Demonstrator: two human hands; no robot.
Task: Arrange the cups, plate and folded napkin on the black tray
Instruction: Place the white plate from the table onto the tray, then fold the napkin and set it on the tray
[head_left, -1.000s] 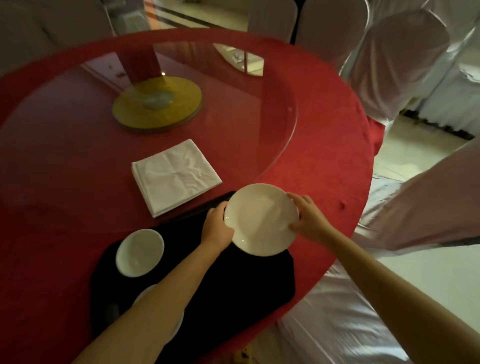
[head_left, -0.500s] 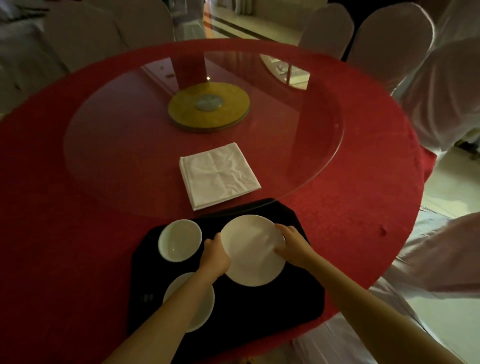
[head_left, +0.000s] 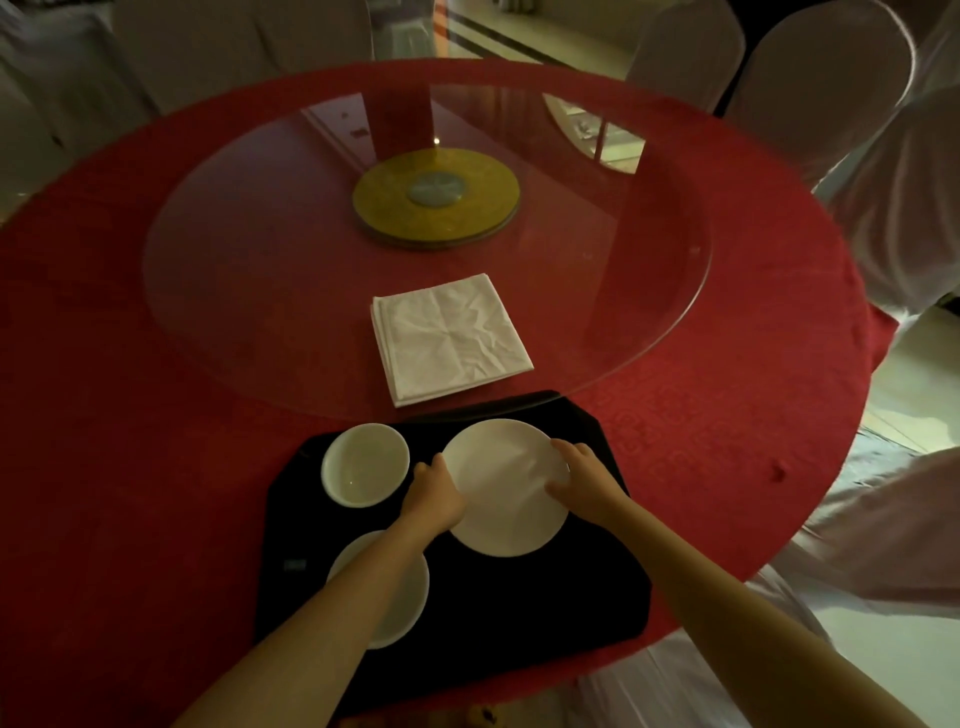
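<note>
Both hands, left hand (head_left: 434, 493) and right hand (head_left: 582, 478), fingers clamped on the plate (head_left: 501, 486) rim at lower centre, over the black tray (head_left: 545, 597). Best lowered flat, clear of the cup (head_left: 365, 464); napkin (head_left: 449, 338) waits above.

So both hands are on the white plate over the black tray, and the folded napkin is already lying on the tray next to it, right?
Not quite. The head view shows the folded napkin off the black tray, on the glass turntable beyond it. Both the left hand and right hand do hold the white plate.
</note>
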